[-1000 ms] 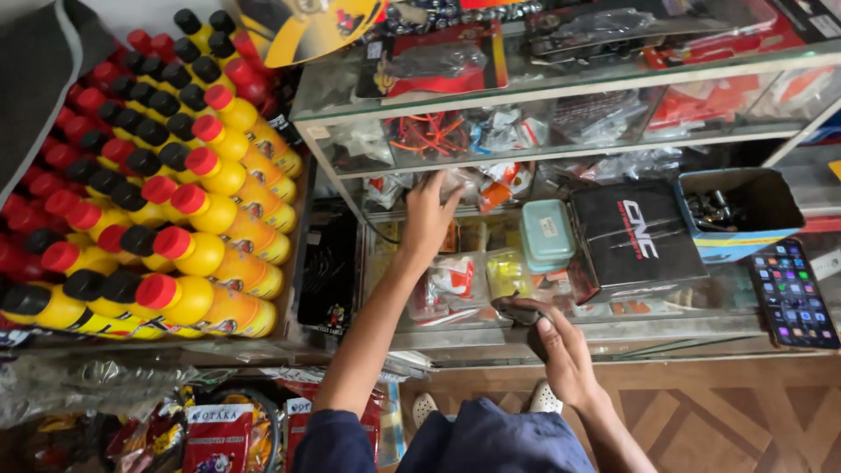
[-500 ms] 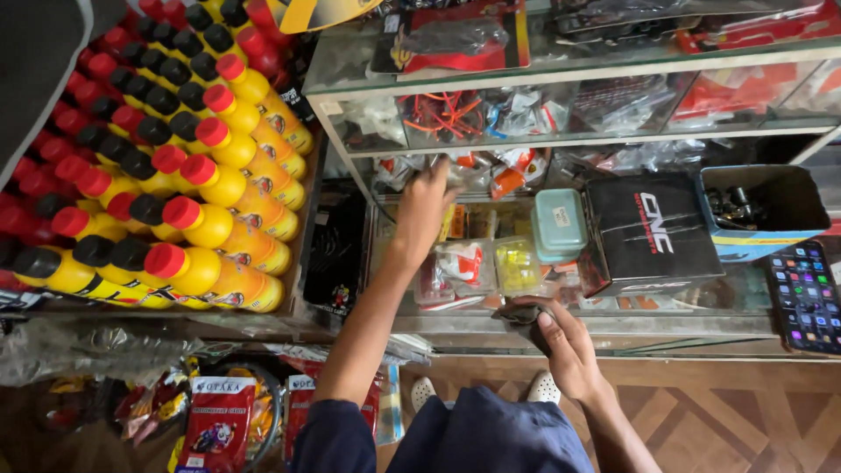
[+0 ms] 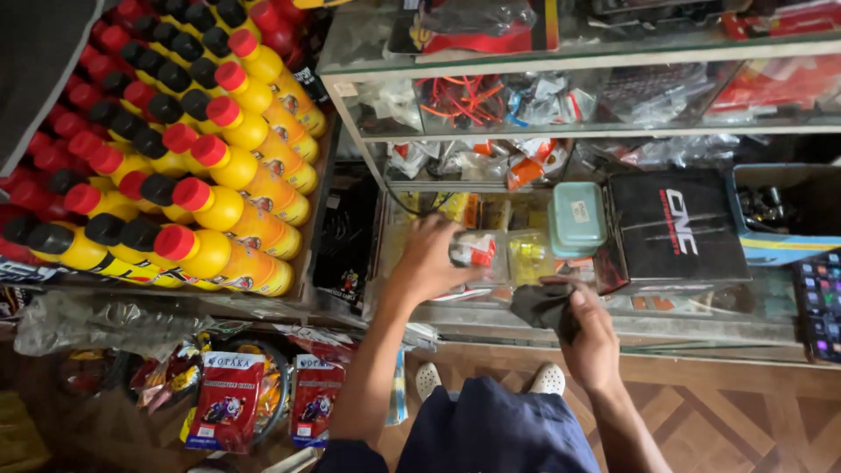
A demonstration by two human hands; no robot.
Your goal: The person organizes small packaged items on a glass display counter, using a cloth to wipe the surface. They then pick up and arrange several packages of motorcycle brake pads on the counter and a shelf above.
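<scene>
Fingers [image 3: 455, 247] of left hand [image 3: 429, 263] clasp small packet [image 3: 476, 252].

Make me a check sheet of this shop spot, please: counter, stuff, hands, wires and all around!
Surface: glass display counter, packets inside.
Job's things: small clear packet with red label; dark object.
Clutter: teal box, black box, phone.
Hands: left hand on the packet; right hand grips the dark object.
Cables: red wires on shelf.
Surroundings: yellow bottles, wooden floor.
</scene>
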